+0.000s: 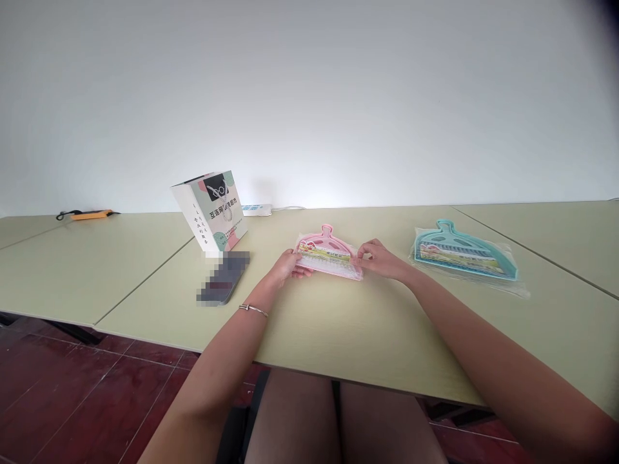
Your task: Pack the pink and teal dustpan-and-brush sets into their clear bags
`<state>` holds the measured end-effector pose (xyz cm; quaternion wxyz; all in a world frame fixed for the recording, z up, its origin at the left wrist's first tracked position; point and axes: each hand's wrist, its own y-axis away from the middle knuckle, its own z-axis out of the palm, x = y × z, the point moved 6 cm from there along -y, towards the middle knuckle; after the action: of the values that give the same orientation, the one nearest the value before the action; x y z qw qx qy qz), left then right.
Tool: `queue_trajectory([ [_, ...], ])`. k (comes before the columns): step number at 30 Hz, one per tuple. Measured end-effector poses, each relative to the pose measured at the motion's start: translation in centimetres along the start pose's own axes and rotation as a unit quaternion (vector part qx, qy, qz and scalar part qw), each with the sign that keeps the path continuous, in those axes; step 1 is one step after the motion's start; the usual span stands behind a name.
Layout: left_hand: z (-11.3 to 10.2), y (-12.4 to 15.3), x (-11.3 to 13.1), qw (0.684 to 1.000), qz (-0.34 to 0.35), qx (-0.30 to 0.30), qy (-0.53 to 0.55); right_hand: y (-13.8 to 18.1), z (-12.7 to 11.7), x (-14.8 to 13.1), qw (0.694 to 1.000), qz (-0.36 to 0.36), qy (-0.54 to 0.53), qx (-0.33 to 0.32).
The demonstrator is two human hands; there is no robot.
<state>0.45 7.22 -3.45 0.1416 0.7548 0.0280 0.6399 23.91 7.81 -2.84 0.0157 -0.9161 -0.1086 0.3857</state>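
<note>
In front of me, a pink dustpan [327,242] in clear plastic wrap lies on the table, its handle pointing away. A printed label and what look like pale bristles show along its front. My left hand [289,265] grips its left end, thumb on top and fingers underneath. At the opposite end, my right hand [378,258] is closed in a pinch at the plastic wrap [356,269]. A turquoise dustpan [505,264], also wrapped and with a label, rests farther right, apart from both hands.
A white printed paper bag [197,219] stands at the back left, with a partly pixelated dark phone [232,277] before it. An orange item with a black strap [91,214] lies far left. A white power strip [257,210] sits by the wall. The table's front edge [338,372] is close to my lap.
</note>
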Motion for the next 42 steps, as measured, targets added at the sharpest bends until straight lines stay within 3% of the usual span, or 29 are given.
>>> queue_trajectory([
  [3, -0.1, 0.0, 0.0, 0.999, 0.019, 0.011, 0.048, 0.2, 0.2, 0.6, 0.996, 0.043, -0.076, -0.003],
  [7, 0.4, 0.1, 0.5, 0.997, 0.047, -0.003, 0.063, 0.5, 0.5, 0.0, 0.982, 0.049, -0.181, 0.004],
  [11, 0.6, 0.3, 0.7, 0.997, 0.053, -0.024, 0.043, 0.2, 1.1, 0.0, 0.975, 0.047, -0.218, -0.002],
  [20, 1.1, 0.8, 1.3, 0.986, 0.059, -0.111, 0.112, 0.0, 0.9, -1.4, 0.968, -0.054, -0.244, 0.012],
  [22, 1.0, 0.6, 1.3, 0.982, 0.065, -0.099, 0.144, 0.2, 1.1, -2.2, 0.975, -0.075, -0.209, 0.021],
  [26, 0.4, -0.2, 0.9, 0.98, 0.069, -0.026, 0.187, 1.2, 0.2, -4.9, 0.97, -0.185, -0.052, 0.15],
  [28, 0.1, -0.3, 1.0, 0.976, 0.085, 0.01, 0.2, 1.8, 0.6, -6.4, 0.955, -0.263, -0.002, 0.137],
  [30, -0.4, -0.2, 1.2, 0.968, 0.115, 0.049, 0.217, 1.9, 1.2, -6.9, 0.955, -0.282, -0.003, 0.094],
  [33, -0.4, 0.2, 1.6, 0.961, 0.155, 0.069, 0.22, 1.3, 1.4, -5.5, 0.977, -0.17, -0.089, 0.096],
  [36, 0.2, 0.7, 2.0, 0.956, 0.186, 0.061, 0.221, 1.0, 1.6, -3.5, 0.958, -0.022, -0.241, 0.152],
  [39, 0.5, 1.3, 2.4, 0.937, 0.221, 0.071, 0.26, 1.2, 2.6, -2.9, 0.894, 0.065, -0.407, 0.177],
  [42, 0.8, 1.8, 2.8, 0.938, 0.222, 0.054, 0.262, 1.5, 4.1, -3.0, 0.796, 0.124, -0.572, 0.155],
])
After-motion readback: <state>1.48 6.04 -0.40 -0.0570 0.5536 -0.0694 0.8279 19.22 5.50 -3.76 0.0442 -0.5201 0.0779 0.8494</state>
